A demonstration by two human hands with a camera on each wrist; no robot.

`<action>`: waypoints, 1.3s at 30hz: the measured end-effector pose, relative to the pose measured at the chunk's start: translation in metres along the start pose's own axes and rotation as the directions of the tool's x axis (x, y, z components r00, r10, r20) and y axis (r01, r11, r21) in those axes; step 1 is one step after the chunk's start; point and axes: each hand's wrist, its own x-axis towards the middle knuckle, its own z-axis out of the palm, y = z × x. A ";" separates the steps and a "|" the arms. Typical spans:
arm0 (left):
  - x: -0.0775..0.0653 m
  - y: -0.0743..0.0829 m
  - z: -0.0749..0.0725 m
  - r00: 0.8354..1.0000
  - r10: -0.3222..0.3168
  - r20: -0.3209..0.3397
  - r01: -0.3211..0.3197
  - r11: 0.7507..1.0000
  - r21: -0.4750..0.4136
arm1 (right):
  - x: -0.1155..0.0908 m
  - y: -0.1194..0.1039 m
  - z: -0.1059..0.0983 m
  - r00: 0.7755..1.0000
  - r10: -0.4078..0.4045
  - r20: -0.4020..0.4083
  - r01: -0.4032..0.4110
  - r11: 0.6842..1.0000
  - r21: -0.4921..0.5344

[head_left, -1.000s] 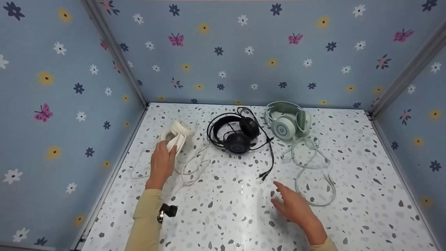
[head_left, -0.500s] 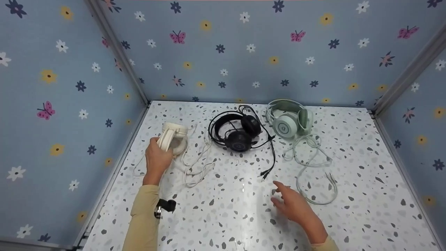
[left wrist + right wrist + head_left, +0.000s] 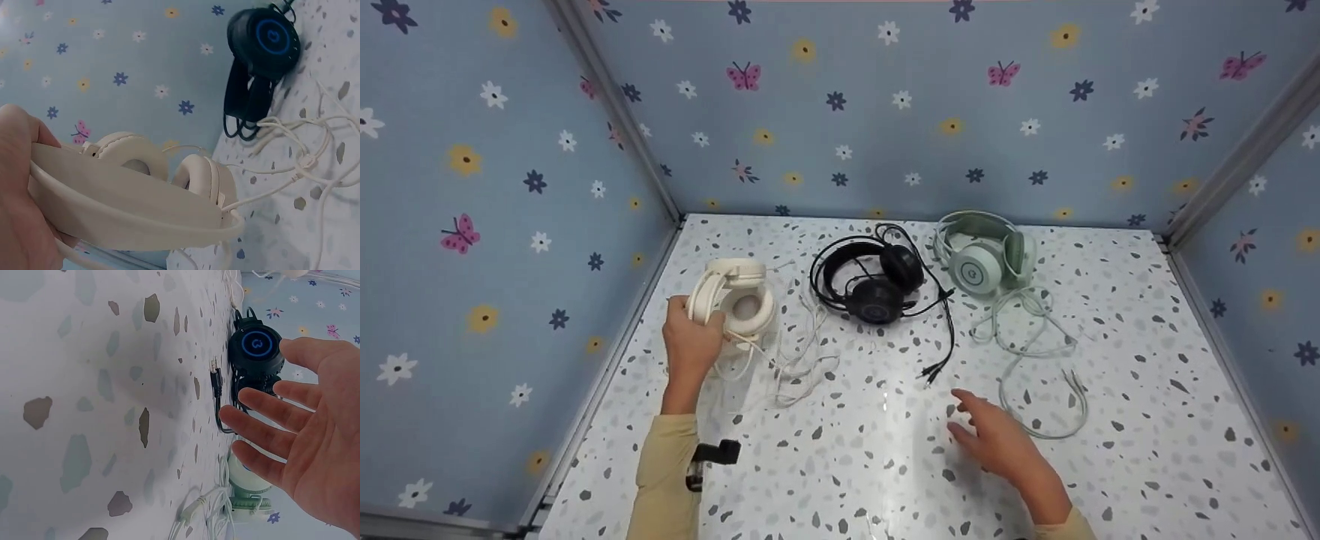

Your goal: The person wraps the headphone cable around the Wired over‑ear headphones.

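My left hand [image 3: 690, 341] grips the cream headphones [image 3: 748, 311] by the headband at the left of the table. In the left wrist view the headband [image 3: 129, 197] lies across the palm side, both ear cups beyond it. Their cream cable [image 3: 802, 367] trails onto the table in loose loops. My right hand [image 3: 997, 446] is held over the front right of the table, fingers spread, with nothing in it. Beyond it, in the right wrist view, are the metal plugs [image 3: 214, 365] of a black cable.
Black headphones [image 3: 874, 300] lie at the back middle, their cable [image 3: 949, 337] running forward. Pale green headphones [image 3: 979, 270] stand at the back right, with a coiled green cable [image 3: 1020, 352] in front. Flowered panels [image 3: 900, 120] wall the speckled table [image 3: 840, 465] at back and sides.
The left hand has turned the cream headphones, so an ear cup's inner pad now faces forward, and shifted slightly left. Their cable has dragged a little rightward. The right hand has hardly moved.
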 end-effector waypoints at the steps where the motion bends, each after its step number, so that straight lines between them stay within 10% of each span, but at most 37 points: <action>1: -0.003 0.005 -0.001 1.000 -0.008 0.002 0.009 0.998 -0.055 | 0.000 0.000 0.000 1.000 -0.006 0.005 0.006 1.000 -0.006; 4: -0.013 0.020 -0.001 0.999 -0.035 0.038 0.043 0.971 -0.235 | 0.000 -0.002 0.000 1.000 -0.016 0.000 0.016 1.000 -0.021; 13: -0.044 0.051 0.006 0.987 -0.095 0.130 0.156 0.769 -0.620 | -0.003 -0.009 0.006 1.000 -0.030 0.005 0.030 0.999 0.028; 21: -0.074 0.058 0.026 0.965 -0.049 0.259 0.236 0.600 -0.764 | -0.004 -0.022 0.014 0.993 -0.121 0.004 0.119 0.982 0.148; 30: -0.103 0.061 0.049 0.934 -0.008 0.358 0.332 0.394 -0.857 | -0.002 -0.049 0.020 0.953 -0.225 -0.203 0.280 0.912 0.301; 35: -0.116 0.057 0.057 0.901 0.021 0.433 0.409 0.290 -0.865 | 0.003 -0.054 0.025 0.937 -0.143 -0.319 0.264 0.888 0.377; 39: -0.121 0.051 0.059 0.844 0.114 0.524 0.499 0.189 -0.845 | 0.010 -0.053 0.018 0.935 0.004 -0.354 0.181 0.854 0.487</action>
